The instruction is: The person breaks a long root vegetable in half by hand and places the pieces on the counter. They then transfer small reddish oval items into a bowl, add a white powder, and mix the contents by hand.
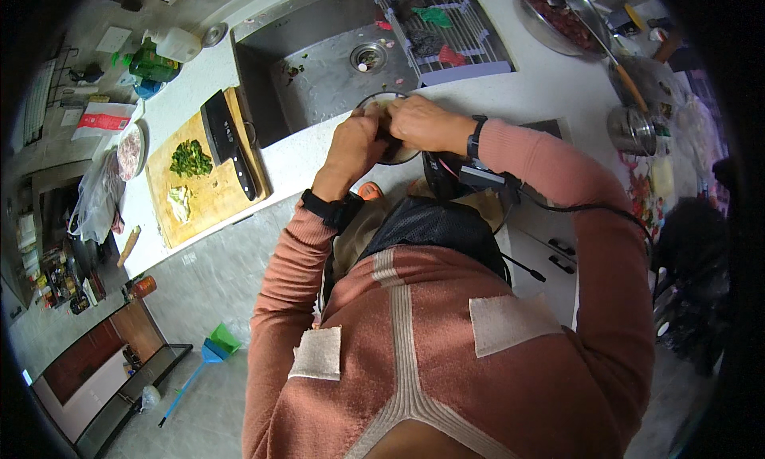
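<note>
At the front edge of the sink, my left hand (355, 146) and my right hand (431, 124) come together over a round, dark-rimmed bowl (408, 153). Fingers of both hands are curled and pressed together. Something small may be pinched between them, but the fingers cover it. Most of the bowl's inside is hidden behind my hands; a pale patch shows at its near side. To the left, a wooden cutting board (177, 212) carries chopped greens (190, 158), a small pale chopped heap (179, 203) and a black-handled cleaver (226, 140).
The steel sink (319, 84) holds food scraps near its drain. A grey dish rack (466, 74) sits over its right side. Farther right stands a steel bowl of meat (558, 17), with a ladle across it. A plate (131, 152) and green bottle (153, 64) are at left.
</note>
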### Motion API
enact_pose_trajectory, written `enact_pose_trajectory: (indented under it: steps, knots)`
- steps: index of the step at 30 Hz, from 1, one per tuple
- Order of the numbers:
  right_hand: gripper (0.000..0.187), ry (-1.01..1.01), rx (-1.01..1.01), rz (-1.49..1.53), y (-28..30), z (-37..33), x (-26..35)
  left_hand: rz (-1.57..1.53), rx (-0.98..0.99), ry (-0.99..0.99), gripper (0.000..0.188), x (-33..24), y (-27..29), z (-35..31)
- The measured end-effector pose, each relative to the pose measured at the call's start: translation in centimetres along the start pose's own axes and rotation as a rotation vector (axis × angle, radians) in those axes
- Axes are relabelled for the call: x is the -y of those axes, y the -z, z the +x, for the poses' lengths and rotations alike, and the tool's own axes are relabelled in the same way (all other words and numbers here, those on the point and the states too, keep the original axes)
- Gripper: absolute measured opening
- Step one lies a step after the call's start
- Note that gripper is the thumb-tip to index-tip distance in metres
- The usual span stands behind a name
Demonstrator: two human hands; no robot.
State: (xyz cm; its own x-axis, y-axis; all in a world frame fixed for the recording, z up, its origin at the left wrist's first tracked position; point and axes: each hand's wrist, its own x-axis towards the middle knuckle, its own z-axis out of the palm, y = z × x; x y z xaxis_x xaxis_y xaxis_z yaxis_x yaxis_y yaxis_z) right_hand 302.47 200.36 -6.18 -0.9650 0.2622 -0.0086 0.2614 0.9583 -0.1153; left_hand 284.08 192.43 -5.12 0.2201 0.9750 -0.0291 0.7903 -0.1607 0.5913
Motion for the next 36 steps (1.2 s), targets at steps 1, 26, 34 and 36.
enact_pose_trajectory:
  steps: [1,26,34,36]
  knots:
    - [0.015,-0.023,0.08,-0.027,-0.3,0.2,0.0,0.004,0.018,-0.003,0.049,0.1,-0.3,0.1]
    - [0.021,-0.262,0.107,0.397,0.7,1.0,-1.7,0.034,0.22,0.057,0.043,0.4,-2.2,1.7]
    - [0.027,-0.137,0.05,0.513,1.9,-1.2,-2.1,-0.078,0.12,-0.089,0.041,1.0,1.6,0.4]
    - [0.024,-0.194,0.006,0.5,1.6,-1.7,-1.1,-0.133,0.082,-0.118,0.042,0.6,1.2,-0.4]
